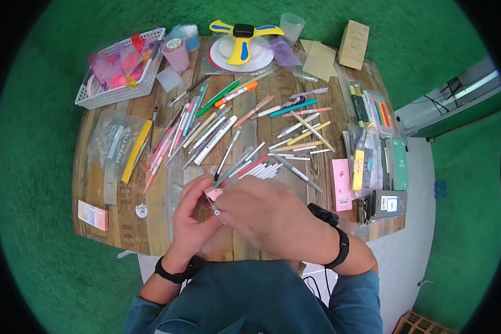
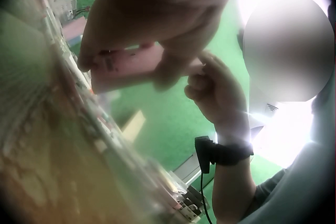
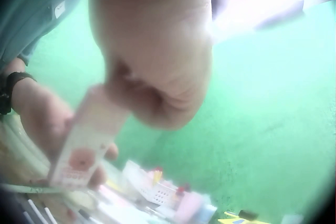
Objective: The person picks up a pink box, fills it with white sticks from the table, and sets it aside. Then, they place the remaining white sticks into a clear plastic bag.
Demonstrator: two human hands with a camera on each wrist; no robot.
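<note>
The pink box (image 3: 84, 145) is between your hands, close in front of your chest, raised over the table (image 1: 125, 195). From its middle, your left hand (image 1: 190, 214) lies toward 8 o'clock in the head view and your right hand (image 1: 275, 209) toward 4. The left is the one grasping it, fingers and thumb on opposite sides. Your right fingers are curled at the other end; I can't tell whether they pinch the box itself or something small there.

The relation that counts is your right fingertips against that end, in line with the box's long axis. The head view foreshortens this axis, leaving a scrap of pink and a round pale tip (image 1: 216, 212) beside your left thumb. Your left wrist view lays the box out lengthwise, roughly 9 to 3 o'clock, with your right fingers at its 3 o'clock end. Your right wrist view runs it from 7 to 1 and adds the printed face, which the head view hides.

Only the head view sets out the whole spread: white sticks (image 1: 260, 170) at about 2 o'clock from the box, pens (image 1: 214, 139) fanned beyond at 12.
</note>
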